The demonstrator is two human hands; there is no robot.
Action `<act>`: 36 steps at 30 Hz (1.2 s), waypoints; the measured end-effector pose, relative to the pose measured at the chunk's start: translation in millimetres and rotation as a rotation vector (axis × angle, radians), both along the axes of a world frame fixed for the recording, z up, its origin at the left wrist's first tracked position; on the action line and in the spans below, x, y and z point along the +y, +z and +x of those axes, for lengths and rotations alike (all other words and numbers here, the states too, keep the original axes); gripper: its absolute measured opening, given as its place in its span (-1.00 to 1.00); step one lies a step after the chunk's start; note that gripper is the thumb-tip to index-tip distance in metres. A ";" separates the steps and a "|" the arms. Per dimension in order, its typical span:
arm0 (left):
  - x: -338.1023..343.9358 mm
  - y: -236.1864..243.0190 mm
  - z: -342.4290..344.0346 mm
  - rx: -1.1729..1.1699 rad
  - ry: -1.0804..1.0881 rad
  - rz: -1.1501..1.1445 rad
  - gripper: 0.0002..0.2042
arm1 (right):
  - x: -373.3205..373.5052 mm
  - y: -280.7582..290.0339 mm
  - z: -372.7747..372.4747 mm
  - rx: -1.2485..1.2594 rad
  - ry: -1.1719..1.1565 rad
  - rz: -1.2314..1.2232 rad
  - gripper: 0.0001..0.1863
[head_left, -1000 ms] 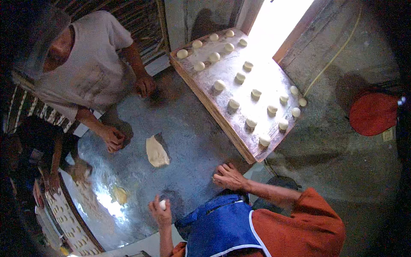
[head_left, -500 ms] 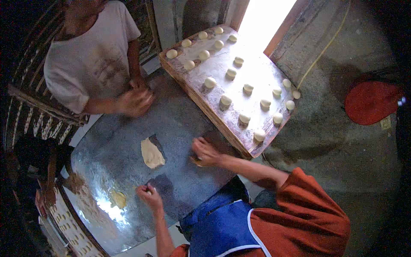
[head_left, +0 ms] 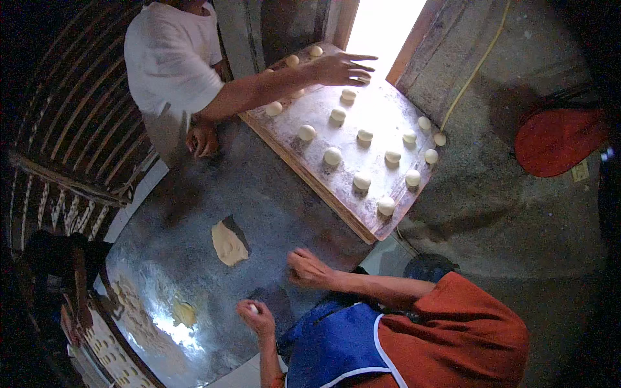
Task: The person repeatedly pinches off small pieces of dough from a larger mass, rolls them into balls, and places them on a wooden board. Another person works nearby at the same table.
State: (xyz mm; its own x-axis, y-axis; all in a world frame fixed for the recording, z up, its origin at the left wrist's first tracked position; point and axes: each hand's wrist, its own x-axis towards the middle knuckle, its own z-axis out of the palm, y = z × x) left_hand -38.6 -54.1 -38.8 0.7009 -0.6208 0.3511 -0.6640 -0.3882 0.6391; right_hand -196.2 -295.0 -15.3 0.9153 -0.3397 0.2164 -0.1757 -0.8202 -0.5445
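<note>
My left hand (head_left: 257, 315) is curled round a small white dough piece (head_left: 253, 310) above the dark work surface (head_left: 187, 207). My right hand (head_left: 309, 270) is closed low over the surface, right of a flattened dough piece (head_left: 229, 246); its palm is hidden. A board (head_left: 304, 169) dusted with flour carries several round dough balls (head_left: 361, 182) beyond my hands. A co-worker in a white shirt (head_left: 168, 77) stretches a hand (head_left: 346, 70), fingers spread, over that board's back part; their other hand (head_left: 202, 141) is curled at the table edge.
At lower left, a person in dark clothes (head_left: 55, 255) is beside a tray (head_left: 116, 352) of small pieces. A yellowish patch of dough or similar (head_left: 183, 312) lies on the surface. A red round object (head_left: 553, 142) and yellow cord (head_left: 477, 77) are at right.
The co-worker's hand has moved from the table up over the board. My right hand has shifted left from near the board's edge. My left hand still grips the white piece.
</note>
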 end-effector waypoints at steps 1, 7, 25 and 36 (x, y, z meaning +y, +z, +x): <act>11.0 -0.5 12.8 -0.019 -0.045 0.031 -0.82 | -1.5 -0.2 -15.6 0.096 0.086 0.151 -0.72; -24.7 20.2 35.1 0.148 0.208 -0.004 -0.82 | -54.9 -10.1 26.3 -0.306 -0.102 -0.185 -0.68; 32.5 8.1 23.7 0.026 0.066 0.143 -0.78 | -60.1 -42.4 -27.0 -0.156 -0.231 0.022 -0.72; 8.0 122.7 60.9 0.166 -0.570 0.716 -0.77 | -37.8 42.4 -47.7 -0.080 -0.202 -0.098 -0.73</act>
State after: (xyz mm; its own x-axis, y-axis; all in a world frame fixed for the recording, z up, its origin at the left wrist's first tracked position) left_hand 22.3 -46.1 83.8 0.2300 -0.9167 -0.3267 -0.7972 -0.3700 0.4771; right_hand -243.9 -332.8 27.2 0.8097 -0.4877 0.3264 -0.3006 -0.8223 -0.4831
